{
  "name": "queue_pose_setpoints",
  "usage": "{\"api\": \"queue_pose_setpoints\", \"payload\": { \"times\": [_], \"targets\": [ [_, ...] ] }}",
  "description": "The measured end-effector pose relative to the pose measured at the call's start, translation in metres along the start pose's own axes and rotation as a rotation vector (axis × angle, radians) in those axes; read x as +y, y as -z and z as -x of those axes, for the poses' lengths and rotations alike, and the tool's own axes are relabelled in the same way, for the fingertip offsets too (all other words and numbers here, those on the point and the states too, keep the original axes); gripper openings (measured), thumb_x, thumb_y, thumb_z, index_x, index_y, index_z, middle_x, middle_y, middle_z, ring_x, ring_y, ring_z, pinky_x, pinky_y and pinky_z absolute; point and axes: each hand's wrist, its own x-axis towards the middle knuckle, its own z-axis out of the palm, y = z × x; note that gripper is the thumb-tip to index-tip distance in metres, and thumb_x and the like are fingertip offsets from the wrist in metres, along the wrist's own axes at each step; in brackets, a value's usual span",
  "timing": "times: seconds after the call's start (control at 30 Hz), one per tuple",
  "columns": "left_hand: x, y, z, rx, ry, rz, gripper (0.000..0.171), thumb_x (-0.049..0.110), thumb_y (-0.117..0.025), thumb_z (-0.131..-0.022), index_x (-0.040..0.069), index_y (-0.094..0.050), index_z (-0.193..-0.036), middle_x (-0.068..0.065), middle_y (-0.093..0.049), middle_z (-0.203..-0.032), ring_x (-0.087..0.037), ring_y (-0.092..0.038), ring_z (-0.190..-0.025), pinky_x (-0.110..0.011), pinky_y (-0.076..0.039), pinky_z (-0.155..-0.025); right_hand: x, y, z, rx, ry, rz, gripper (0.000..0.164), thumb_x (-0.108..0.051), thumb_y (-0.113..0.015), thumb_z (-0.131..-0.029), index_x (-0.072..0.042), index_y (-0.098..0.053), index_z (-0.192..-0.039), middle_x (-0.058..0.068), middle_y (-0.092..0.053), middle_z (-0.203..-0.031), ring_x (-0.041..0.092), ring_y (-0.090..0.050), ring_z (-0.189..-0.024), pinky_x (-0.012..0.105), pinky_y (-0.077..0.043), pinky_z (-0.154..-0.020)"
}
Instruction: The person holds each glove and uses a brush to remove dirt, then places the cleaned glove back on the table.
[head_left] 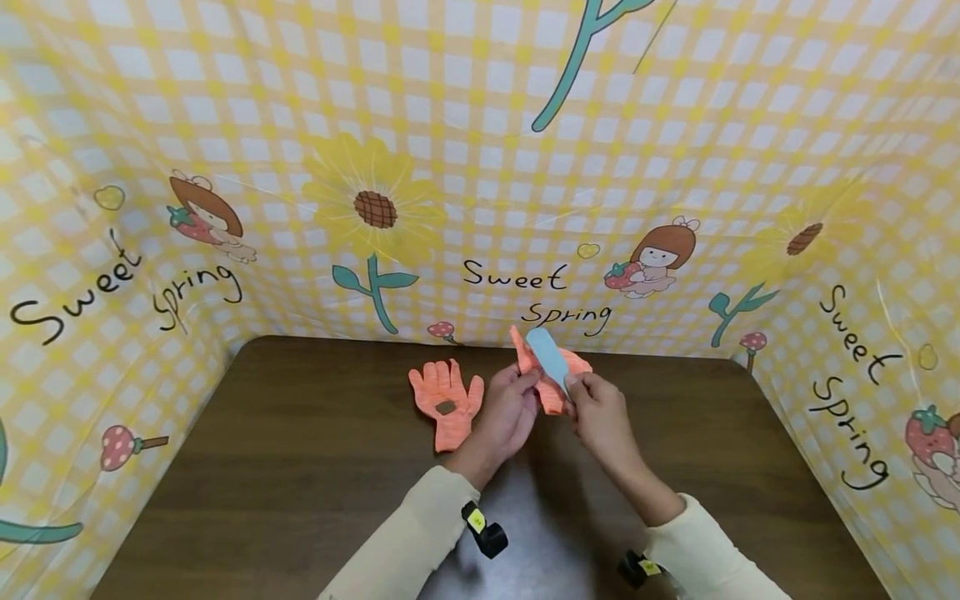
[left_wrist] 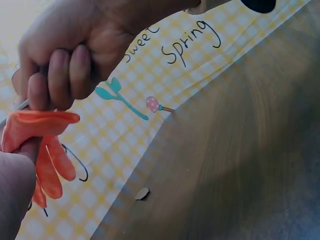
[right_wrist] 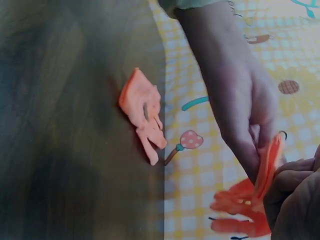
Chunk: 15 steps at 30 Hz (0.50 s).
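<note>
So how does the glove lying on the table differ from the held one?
The flat glove lies spread on the table; the held glove is bunched and raised in the left hand. A pale-blue strip overlaps the held glove; the flat glove shows a dark patch. Both are orange.

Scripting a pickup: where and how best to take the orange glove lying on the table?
Likely the cuff, pinched from the near-left: the orange glove lies roughly flat with fingers pointing away, cuff end nearest, and the left hand is close on its right.
</note>
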Motion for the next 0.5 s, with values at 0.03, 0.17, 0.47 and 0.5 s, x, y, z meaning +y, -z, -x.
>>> {"api": "queue_pose_setpoints", "payload": {
  "times": [0.03,0.17,0.47,0.5],
  "targets": [
    [0.001,0.0,0.0,-0.005,-0.002,-0.002,0.046,-0.002,-0.035,-0.107,-0.008,-0.034,-0.153,-0.018,-0.042,-0.158,-0.019,-0.043,-0.143,-0.039,-0.038,-0.119,0.0,0.001,-0.001,0.013,0.006,0.007,0.034,-0.025,-0.047,-0.109,0.0,-0.057,-0.089,0.004,-0.05,-0.065,0.013,-0.04,-0.049,0.024,-0.034,-0.044],
    [0.004,0.002,0.001,-0.026,-0.008,-0.006,0.045,-0.001,-0.035,-0.108,-0.009,-0.036,-0.152,-0.017,-0.047,-0.151,-0.018,-0.051,-0.134,-0.039,-0.046,-0.11,-0.002,0.008,-0.004,0.034,-0.004,0.01,0.035,-0.027,-0.048,-0.109,0.001,-0.057,-0.089,0.003,-0.049,-0.064,0.013,-0.039,-0.048,0.024,-0.033,-0.044],
    [0.006,0.009,0.0,-0.021,-0.014,0.013,0.042,-0.001,-0.038,-0.108,-0.009,-0.039,-0.149,-0.004,-0.053,-0.112,-0.011,-0.056,-0.096,-0.026,-0.051,-0.087,0.004,0.031,-0.015,0.082,-0.061,-0.001,0.035,-0.027,-0.044,-0.11,0.003,-0.057,-0.098,-0.002,-0.049,-0.064,0.008,-0.04,-0.047,0.023,-0.034,-0.041],
    [0.007,0.01,-0.001,-0.016,-0.019,0.017,0.042,-0.001,-0.038,-0.108,-0.009,-0.039,-0.149,-0.005,-0.054,-0.116,-0.011,-0.057,-0.099,-0.026,-0.053,-0.088,0.005,0.033,-0.016,0.083,-0.069,-0.005,0.035,-0.027,-0.043,-0.111,0.003,-0.057,-0.098,-0.003,-0.048,-0.064,0.008,-0.039,-0.047,0.023,-0.033,-0.041]
  ]
}}
